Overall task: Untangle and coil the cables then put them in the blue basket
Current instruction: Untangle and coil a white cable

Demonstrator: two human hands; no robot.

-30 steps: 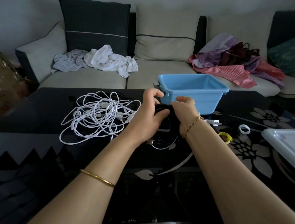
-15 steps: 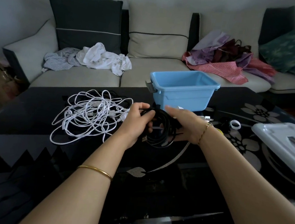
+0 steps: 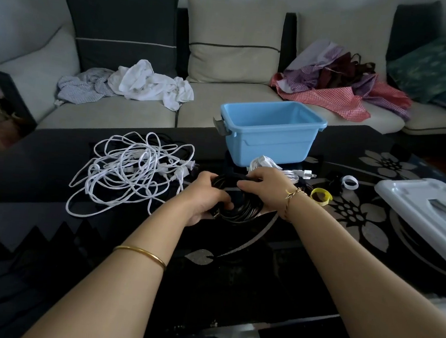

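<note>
Center frame: left hand point(image 3: 205, 196) & right hand point(image 3: 265, 184) both grip the coiled black cable point(image 3: 242, 209), held just above the dark table point(image 3: 55, 165). Tangled white cables point(image 3: 133, 169) lie left-center on it; blue basket point(image 3: 270, 135) sits upper center, just behind the hands.

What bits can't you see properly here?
Head view only:
- The coiled black cable: partly covered by the left hand and right hand.
- The blue plastic basket: its floor is hidden behind its near wall.
- The white plastic lid: cut off by the right edge.
</note>
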